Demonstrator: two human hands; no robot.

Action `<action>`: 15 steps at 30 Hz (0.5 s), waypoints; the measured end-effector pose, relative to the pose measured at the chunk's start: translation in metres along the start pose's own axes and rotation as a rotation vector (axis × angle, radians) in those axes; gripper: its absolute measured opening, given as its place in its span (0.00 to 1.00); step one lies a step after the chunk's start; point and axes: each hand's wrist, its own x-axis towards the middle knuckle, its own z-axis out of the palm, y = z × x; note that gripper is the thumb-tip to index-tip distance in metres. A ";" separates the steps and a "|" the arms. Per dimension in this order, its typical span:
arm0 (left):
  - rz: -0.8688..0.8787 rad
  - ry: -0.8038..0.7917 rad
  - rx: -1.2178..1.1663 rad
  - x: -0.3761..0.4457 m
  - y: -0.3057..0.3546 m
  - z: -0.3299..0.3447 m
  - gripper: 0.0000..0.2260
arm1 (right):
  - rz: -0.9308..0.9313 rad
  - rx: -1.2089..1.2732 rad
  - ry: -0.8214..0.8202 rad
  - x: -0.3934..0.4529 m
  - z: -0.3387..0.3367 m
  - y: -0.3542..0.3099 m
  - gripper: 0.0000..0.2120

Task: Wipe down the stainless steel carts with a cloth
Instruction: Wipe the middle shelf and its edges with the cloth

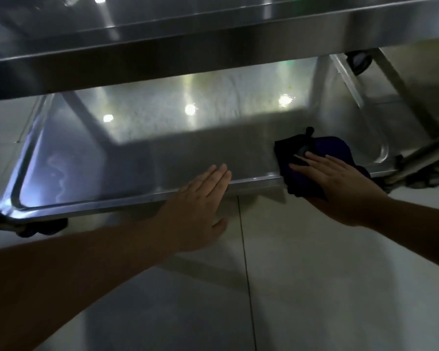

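While the person leans over the stainless steel cart (pixel 213 153), both arms reach toward the front rim (pixel 127 201) of its lower shelf. Right hand (pixel 340 178): fingers straight and spread, pressing flat on a dark blue cloth (pixel 322 150) that lies over the rim near the shelf's right front corner, part on the shelf surface and part hanging past the edge. Left hand (pixel 203 196): fingers straight and together, resting across the rim to the left of the cloth and apart from it, thumb below the edge. Upper shelf (pixel 162 49): directly above the lower one, shading its front half. Caster (pixel 359 62): at the far right leg behind the shelf. Tiled floor (pixel 314 274): pale, in front of the rim.
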 end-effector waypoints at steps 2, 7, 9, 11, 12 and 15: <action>0.013 0.061 0.013 0.012 0.016 0.004 0.41 | 0.055 -0.004 -0.001 -0.011 -0.001 0.019 0.36; 0.026 0.140 -0.029 0.043 0.047 0.010 0.41 | 0.255 -0.016 0.026 -0.035 0.000 0.059 0.37; 0.033 0.143 -0.028 0.058 0.055 0.010 0.41 | 0.305 0.002 0.040 -0.037 -0.002 0.064 0.36; 0.049 0.143 -0.013 0.065 0.060 0.012 0.40 | 0.346 0.042 0.057 -0.033 -0.002 0.060 0.38; 0.061 0.146 0.011 0.065 0.061 0.014 0.40 | 0.371 0.065 0.068 -0.030 -0.002 0.058 0.38; 0.096 0.174 0.071 0.063 0.058 0.022 0.41 | 0.442 0.112 0.077 -0.015 -0.002 0.055 0.39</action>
